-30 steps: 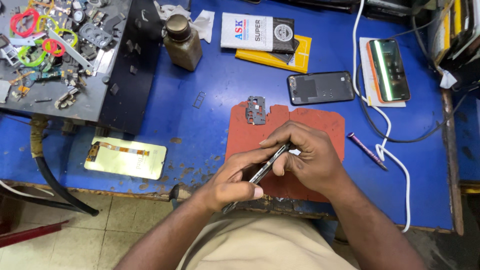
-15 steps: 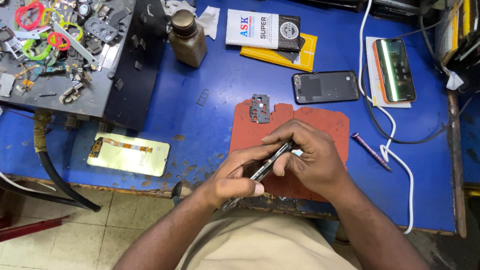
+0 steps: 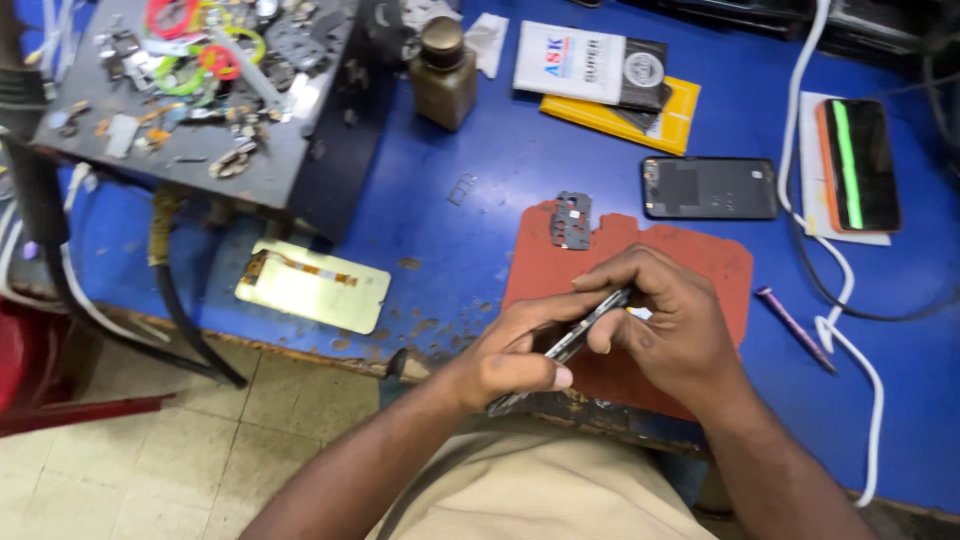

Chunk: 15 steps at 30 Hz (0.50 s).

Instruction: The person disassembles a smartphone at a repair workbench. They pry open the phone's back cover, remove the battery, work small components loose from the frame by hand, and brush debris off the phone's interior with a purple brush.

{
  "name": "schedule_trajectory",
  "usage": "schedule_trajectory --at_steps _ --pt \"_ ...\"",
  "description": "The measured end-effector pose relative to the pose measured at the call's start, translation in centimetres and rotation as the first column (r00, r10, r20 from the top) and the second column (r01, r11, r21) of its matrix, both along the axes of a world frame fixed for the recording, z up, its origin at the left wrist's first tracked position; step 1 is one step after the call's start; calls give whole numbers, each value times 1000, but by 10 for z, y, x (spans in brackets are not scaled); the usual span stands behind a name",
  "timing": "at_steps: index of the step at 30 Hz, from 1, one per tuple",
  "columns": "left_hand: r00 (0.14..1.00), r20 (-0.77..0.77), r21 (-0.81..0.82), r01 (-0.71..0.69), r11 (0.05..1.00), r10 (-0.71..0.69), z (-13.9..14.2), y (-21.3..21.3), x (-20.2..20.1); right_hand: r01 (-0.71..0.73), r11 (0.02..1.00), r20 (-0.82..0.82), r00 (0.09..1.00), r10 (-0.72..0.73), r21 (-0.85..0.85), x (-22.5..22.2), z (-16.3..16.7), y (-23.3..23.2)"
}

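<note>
A scuffed blue workbench top [image 3: 480, 190] carried everything, and a flat, rust-red rubber mat with rounded corners [image 3: 700, 270] served as the landmark near its front edge. Well to the left of the mat stood a grey metal tray [image 3: 270, 170] strewn with small parts and bright plastic rings. Between that tray and the mat lay a pale yellow-green rectangular display panel with a thin ribbon strip [image 3: 315, 290]. Just behind the mat sat a black, matte phone back cover [image 3: 710, 187], and further right a glossy phone in an orange case [image 3: 858, 165]. Over the mat's front half, the right hand [image 3: 670, 335] curled around the upper end of a thin dark phone frame [image 3: 560, 350], held edge-on and tilted; the left hand [image 3: 510, 360] pinched its lower end between thumb and fingers. A small grey perforated metal shield [image 3: 572, 220] rested on the mat's rear left corner.
</note>
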<state>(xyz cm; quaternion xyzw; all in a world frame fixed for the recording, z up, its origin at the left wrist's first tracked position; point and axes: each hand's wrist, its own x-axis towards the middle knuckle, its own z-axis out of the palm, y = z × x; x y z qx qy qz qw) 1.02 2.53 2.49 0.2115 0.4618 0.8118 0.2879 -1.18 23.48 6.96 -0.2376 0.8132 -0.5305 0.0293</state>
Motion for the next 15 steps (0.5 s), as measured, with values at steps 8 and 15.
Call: schedule_trajectory --at_steps 8,15 --pt "999 -17 113 -30 993 32 6 0 -7 -13 997 129 991 22 -70 -5 8 18" --pt "922 240 289 -367 884 304 10 -19 -14 177 832 -129 983 -128 526 -5 19 75"
